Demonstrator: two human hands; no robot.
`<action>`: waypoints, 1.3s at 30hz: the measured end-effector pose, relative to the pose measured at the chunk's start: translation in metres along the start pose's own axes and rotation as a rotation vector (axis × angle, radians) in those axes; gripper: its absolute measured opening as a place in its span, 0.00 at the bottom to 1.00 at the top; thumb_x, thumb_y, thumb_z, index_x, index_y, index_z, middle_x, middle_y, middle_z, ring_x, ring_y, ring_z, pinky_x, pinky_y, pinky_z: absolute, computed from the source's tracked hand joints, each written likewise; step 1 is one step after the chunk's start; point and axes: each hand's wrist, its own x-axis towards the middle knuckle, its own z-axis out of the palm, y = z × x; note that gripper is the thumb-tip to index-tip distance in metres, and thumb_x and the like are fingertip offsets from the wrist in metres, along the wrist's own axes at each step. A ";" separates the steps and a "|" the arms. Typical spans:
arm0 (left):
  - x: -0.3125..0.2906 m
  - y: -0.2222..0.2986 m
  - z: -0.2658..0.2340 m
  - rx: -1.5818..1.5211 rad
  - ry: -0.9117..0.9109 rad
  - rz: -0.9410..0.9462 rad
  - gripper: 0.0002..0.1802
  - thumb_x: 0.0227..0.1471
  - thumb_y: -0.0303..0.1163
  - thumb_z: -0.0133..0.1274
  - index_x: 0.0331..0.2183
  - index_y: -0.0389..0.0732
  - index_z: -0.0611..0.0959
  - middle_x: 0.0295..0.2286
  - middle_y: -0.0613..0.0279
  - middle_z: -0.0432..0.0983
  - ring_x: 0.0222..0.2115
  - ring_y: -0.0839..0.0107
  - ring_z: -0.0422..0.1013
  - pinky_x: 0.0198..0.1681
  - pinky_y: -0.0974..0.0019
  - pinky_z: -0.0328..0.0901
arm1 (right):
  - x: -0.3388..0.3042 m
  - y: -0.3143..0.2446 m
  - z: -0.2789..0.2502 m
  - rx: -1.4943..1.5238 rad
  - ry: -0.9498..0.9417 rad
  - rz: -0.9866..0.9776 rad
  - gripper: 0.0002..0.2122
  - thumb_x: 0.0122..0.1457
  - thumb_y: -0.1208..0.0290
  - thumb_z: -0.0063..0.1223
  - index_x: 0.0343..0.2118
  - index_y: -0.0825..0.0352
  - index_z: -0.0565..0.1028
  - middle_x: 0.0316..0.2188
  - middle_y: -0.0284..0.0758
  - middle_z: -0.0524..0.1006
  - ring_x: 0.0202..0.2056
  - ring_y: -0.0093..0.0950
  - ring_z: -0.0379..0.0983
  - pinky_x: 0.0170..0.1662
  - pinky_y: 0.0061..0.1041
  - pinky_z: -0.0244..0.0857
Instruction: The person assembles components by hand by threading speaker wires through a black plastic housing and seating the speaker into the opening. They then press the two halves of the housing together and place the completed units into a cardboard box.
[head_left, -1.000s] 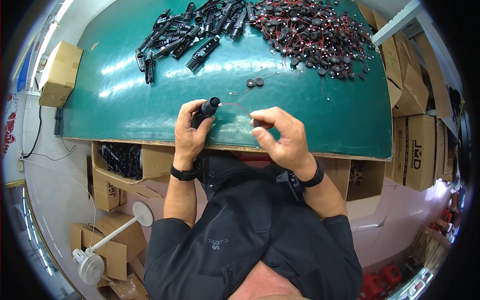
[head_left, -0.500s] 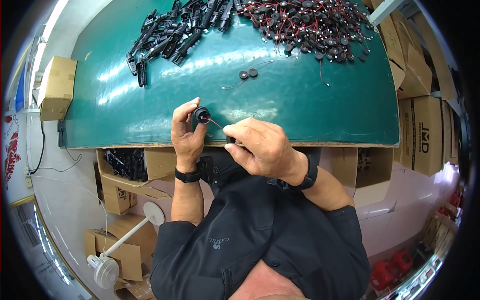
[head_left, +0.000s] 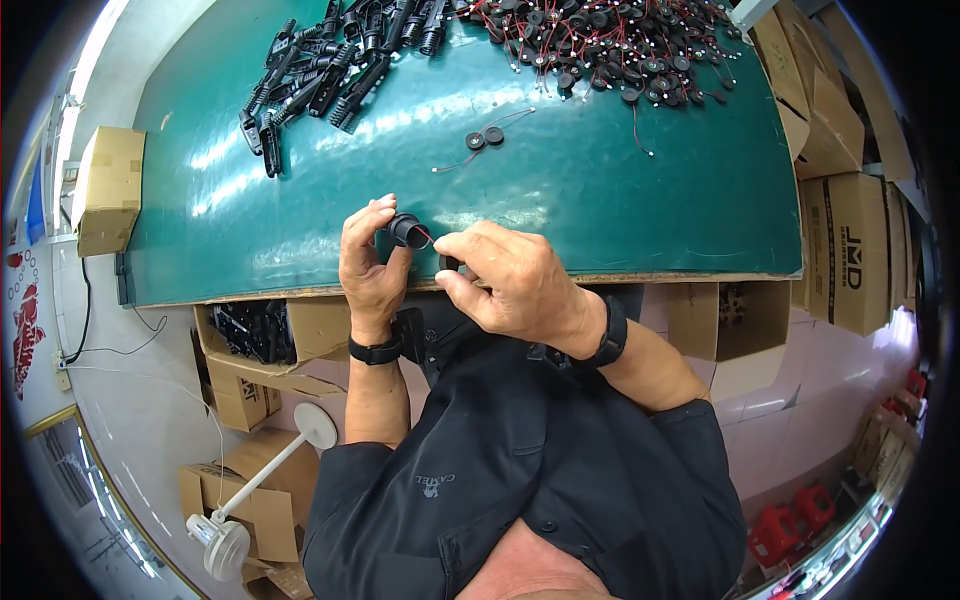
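Note:
My left hand (head_left: 370,268) is closed around a black cylindrical plastic housing (head_left: 408,232), thumb and fingers on its sides, its round mouth tilted to the right. My right hand (head_left: 515,282) pinches a thin red wire (head_left: 425,235) that runs into this mouth. A small black round speaker-like disc (head_left: 449,264) sits beneath the right fingertips, partly hidden by them. Both hands are just above the near edge of the green table (head_left: 620,215). Farther off, two loose black discs (head_left: 484,138) with thin wires lie side by side.
Black ribbed plastic handle parts (head_left: 330,75) are heaped at the far left. A large pile of black discs with red wires (head_left: 620,45) lies at the far right. Cardboard boxes (head_left: 110,190) flank the table, and an open box of black parts (head_left: 252,330) sits below its edge.
My right hand has moved left and slightly up, nearer the housing, and less of the red wire shows between them. The housing's mouth has turned more to the right.

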 end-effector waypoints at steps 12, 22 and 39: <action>0.013 0.026 0.006 0.222 -0.049 0.020 0.29 0.40 0.13 0.68 0.48 0.39 0.85 0.46 0.53 0.81 0.49 0.55 0.78 0.54 0.56 0.73 | -0.006 0.021 -0.001 0.431 0.006 0.557 0.08 0.66 0.76 0.63 0.44 0.71 0.78 0.30 0.33 0.83 0.27 0.16 0.78 0.29 0.19 0.73; 0.014 0.030 0.004 0.236 -0.134 -0.010 0.30 0.39 0.15 0.70 0.48 0.40 0.87 0.45 0.55 0.82 0.45 0.56 0.78 0.48 0.59 0.75 | -0.013 0.038 -0.002 0.297 0.040 0.506 0.11 0.67 0.70 0.65 0.47 0.71 0.80 0.32 0.34 0.84 0.28 0.18 0.80 0.31 0.19 0.74; 0.014 0.034 0.005 0.233 -0.209 -0.031 0.30 0.40 0.16 0.71 0.49 0.40 0.88 0.43 0.55 0.81 0.43 0.58 0.78 0.45 0.60 0.75 | -0.013 0.040 -0.013 0.398 -0.035 0.695 0.10 0.67 0.74 0.64 0.49 0.71 0.80 0.34 0.34 0.84 0.31 0.19 0.83 0.34 0.19 0.76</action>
